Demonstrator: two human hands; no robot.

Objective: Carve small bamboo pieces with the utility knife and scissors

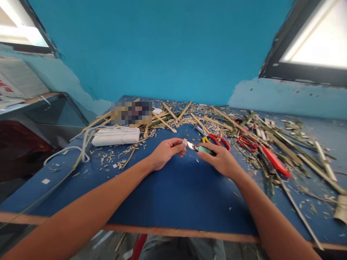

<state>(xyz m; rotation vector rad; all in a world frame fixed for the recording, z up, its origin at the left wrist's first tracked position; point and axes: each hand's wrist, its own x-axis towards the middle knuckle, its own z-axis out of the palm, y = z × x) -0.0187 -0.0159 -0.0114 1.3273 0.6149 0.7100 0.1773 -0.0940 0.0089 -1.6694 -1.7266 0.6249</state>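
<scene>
Between the thumb and fingers of my left hand [169,151] is a small pale piece [184,142], which looks like bamboo or wood. My right hand [218,159] is wrapped round the green handle of a utility knife [206,150]. Its bright blade [191,145] points left, close to the pale piece; whether the two touch I cannot tell. Just beyond my right hand lie red-handled scissors [221,140], with something yellow against them. Both hands are above the blue table [173,202].
A white power strip [116,136] with a looping cable lies on the left. Bamboo strips [168,122] and shavings cover the back. To the right are more strips, a coil of red cord [247,143] and a red tool [275,161]. Behind stands a blue wall [162,47].
</scene>
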